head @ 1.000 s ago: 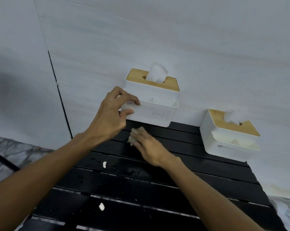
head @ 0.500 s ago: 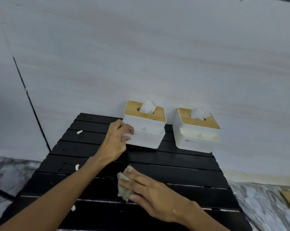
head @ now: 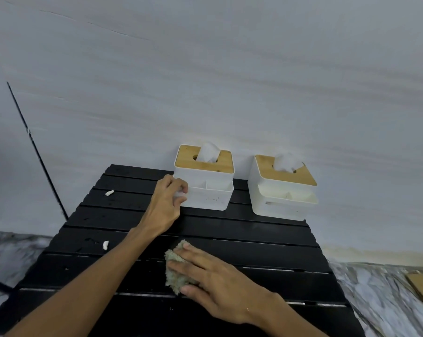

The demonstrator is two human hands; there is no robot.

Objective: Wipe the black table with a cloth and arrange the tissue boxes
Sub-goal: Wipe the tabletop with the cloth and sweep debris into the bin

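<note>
Two boxes stand on one table (head: 254,235): the left box (head: 206,199), gripped by the left hand (head: 165,206), and the right box (head: 282,205). The right hand (head: 220,283) lies flat on one cloth (head: 175,267). Two scraps (head: 109,193) (head: 105,245) lie left.

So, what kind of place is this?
Likely indoors, perhaps a home: a black slatted table against a pale wall, the left tissue box and right tissue box on it, marble-patterned floor around.

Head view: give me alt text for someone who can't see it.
The right hand presses a grey-green cloth flat on the black slatted table, while the left hand grips the left tissue box; a second tissue box stands beside it, with white scraps at left.
</note>
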